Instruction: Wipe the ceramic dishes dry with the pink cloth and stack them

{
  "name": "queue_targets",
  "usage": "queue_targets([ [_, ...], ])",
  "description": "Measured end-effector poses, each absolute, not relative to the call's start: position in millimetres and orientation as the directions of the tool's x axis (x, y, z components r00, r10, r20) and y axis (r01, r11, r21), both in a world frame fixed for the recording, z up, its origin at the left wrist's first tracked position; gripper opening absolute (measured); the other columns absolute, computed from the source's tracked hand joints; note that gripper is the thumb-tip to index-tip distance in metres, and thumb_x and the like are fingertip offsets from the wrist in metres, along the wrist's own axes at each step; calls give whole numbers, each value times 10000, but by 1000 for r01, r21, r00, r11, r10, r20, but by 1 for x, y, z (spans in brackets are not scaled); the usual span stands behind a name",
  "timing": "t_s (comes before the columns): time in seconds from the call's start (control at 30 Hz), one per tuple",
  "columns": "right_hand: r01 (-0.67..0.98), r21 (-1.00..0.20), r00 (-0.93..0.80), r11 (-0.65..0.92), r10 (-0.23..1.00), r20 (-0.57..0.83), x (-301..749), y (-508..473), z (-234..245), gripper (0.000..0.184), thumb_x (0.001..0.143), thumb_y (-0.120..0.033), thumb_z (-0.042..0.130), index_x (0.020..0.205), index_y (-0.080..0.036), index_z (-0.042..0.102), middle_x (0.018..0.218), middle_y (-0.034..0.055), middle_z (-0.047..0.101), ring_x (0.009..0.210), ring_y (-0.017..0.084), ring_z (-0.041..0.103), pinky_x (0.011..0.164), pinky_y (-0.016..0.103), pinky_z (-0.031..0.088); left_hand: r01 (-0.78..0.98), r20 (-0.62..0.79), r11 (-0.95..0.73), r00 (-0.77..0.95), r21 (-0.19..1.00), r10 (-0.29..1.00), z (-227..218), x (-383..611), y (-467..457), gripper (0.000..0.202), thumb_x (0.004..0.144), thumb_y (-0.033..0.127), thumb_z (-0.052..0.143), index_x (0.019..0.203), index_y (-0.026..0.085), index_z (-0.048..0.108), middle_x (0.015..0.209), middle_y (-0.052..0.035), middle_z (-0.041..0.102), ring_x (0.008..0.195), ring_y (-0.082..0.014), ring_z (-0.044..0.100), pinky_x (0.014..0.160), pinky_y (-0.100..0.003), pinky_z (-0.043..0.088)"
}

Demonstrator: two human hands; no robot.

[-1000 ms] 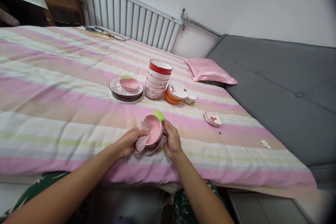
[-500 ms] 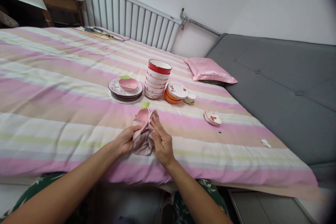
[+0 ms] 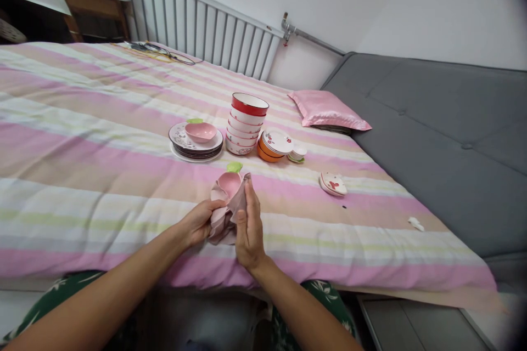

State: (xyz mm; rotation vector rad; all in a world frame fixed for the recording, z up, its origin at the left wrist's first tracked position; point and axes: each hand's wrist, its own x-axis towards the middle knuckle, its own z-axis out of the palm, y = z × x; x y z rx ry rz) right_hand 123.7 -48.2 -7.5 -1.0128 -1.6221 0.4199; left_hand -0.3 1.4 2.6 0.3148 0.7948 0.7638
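A small pink bowl (image 3: 229,182) with a green leaf-shaped handle (image 3: 234,166) is tilted up above the bed's near side, its lower part wrapped in a dusty-pink cloth (image 3: 223,225). My left hand (image 3: 200,221) grips the bowl and cloth from the left, thumb over the rim. Against the right side, my right hand (image 3: 250,230) presses the cloth to the bowl with its fingers nearly straight; its inner fingers are partly hidden. Just beyond, a matching pink bowl (image 3: 200,131) rests on a stack of dark-rimmed plates (image 3: 177,137).
Right of the plates stand a tall stack of white bowls (image 3: 242,134), orange bowls (image 3: 269,154) under a flowered dish (image 3: 278,141), and small white dishes (image 3: 298,151). Heart-patterned dishes (image 3: 333,183) lie farther right. A pink pillow (image 3: 327,108) and coiled cables (image 3: 160,51) are at the back.
The wrapped bowl has turned slightly, its leaf handle shifting right. My right hand's fingers have straightened and now lie more upright along the cloth. The dishes on the bed stay put.
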Motion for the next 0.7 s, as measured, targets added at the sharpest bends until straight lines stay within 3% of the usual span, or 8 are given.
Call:
queue_targets([
  [0.17, 392, -748, 86, 536, 788, 610, 126, -48, -5, 490, 977, -280, 290, 1461, -280, 215, 1522, 38, 266, 1401, 197, 226, 1140, 468, 217, -392, -484, 595, 350, 701, 802, 5, 4, -6, 80, 714, 70, 581, 638, 81, 604, 530, -78, 657, 409, -143, 598, 395, -196, 461],
  [0.33, 252, -857, 139, 449, 860, 491, 127, -51, -6, 513, 975, -363, 301, 1465, -244, 207, 1517, 65, 264, 1408, 196, 207, 1148, 448, 195, -289, -441, 526, 311, 800, 842, 8, 6, -11, 75, 656, 156, 661, 673, 104, 609, 538, -46, 654, 434, -133, 579, 397, -188, 412],
  [0.5, -81, -947, 207, 311, 935, 290, 130, -47, -9, 526, 942, -499, 325, 1402, -246, 365, 1454, 51, 391, 1364, 195, 319, 1117, 403, 281, -190, -442, 512, 313, 838, 840, 11, 7, -13, 149, 614, 227, 681, 654, 112, 596, 531, -32, 637, 451, -128, 558, 424, -201, 401],
  [0.6, -364, -908, 191, 205, 971, 143, 130, -40, -12, 505, 920, -544, 345, 1313, -255, 474, 1324, 33, 541, 1255, 175, 473, 1057, 359, 369, -139, -437, 501, 330, 854, 837, 10, 6, -13, 208, 599, 263, 693, 706, 104, 612, 574, -44, 656, 487, -142, 570, 452, -213, 403],
  [0.7, -537, -835, 148, 120, 988, 47, 131, -35, -11, 463, 888, -552, 409, 1140, -210, 595, 1092, 29, 674, 1148, 176, 562, 1000, 340, 423, -95, -429, 485, 343, 869, 836, 7, 5, -12, 236, 601, 292, 695, 717, 104, 611, 579, -41, 651, 496, -140, 559, 461, -214, 387],
])
